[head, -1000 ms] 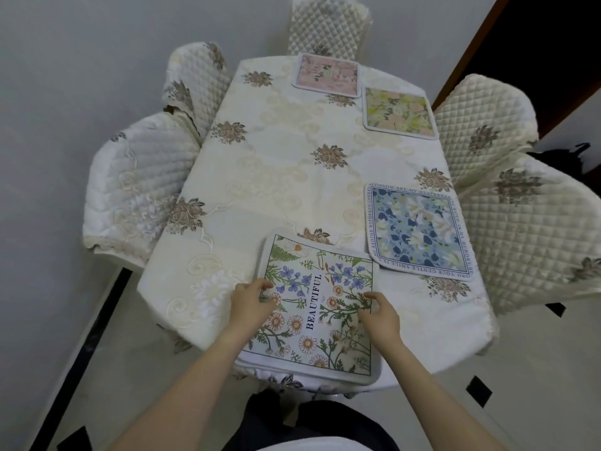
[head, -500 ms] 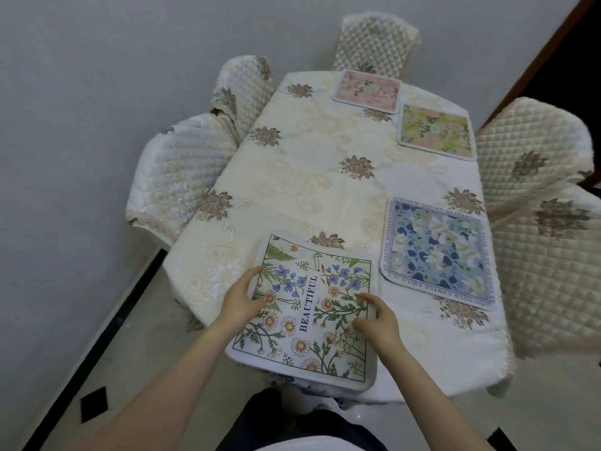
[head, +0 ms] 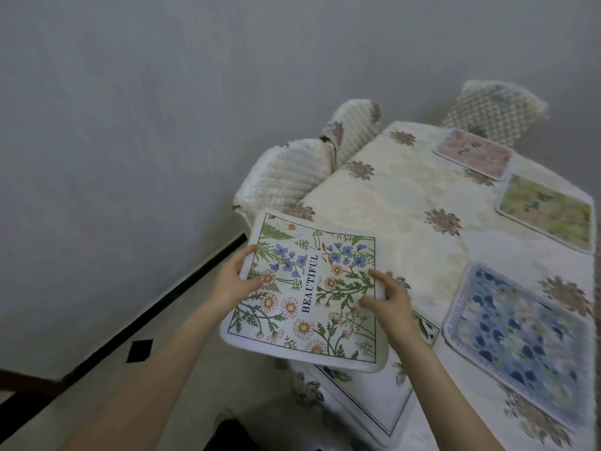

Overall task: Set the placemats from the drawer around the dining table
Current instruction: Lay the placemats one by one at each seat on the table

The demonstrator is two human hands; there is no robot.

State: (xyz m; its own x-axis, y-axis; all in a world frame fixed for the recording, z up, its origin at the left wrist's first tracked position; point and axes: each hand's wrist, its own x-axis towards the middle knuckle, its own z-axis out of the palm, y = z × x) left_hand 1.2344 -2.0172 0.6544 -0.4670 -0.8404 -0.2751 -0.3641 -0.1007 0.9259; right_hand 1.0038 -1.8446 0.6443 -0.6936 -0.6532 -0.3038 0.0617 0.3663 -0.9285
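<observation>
- You're standing at the near end of the dining table [head: 406, 203], which is wearing a cream tablecloth with brownish embroidered flower clusters all over it.
- Left of the table, a plain grey wall [head: 162, 109] is running down to a pale floor [head: 182, 369] with a black border strip and a little black diamond tile.
- Quilted cream chair covers are poking up round the table: two chairs [head: 292, 170] on its left side against the wall, one more chair [head: 494, 112] at its far end.
- You're holding the daisy placemat [head: 309, 294] up off the table's near-left corner, tilted, partly hanging out past the table edge over the floor.
- Your left hand [head: 232, 281] is gripping the mat's left edge, thumb lying on the printed face and fingers tucked behind.
- Your right hand [head: 390, 301] is pinching the mat's right edge, with finger and thumb pressing on top.
- Writing: "BEAUTIFUL" is running down the middle of the mat in dark capitals, with blue flowers, orange-centred daisies and green ferns around it. There's a tiny line of print next to it, too small to read.
- Another white mat [head: 367, 398] with a thin dark border line is lying flat on the table's near edge, right under the one you're holding.
- On the table's right side, the blue floral placemat [head: 520, 330] is lying nearest you, and the yellow-green placemat [head: 549, 213] is further along.
- The pink placemat [head: 474, 154] is sitting at the table's far end. These three are blurry, so any text on them isn't readable.
</observation>
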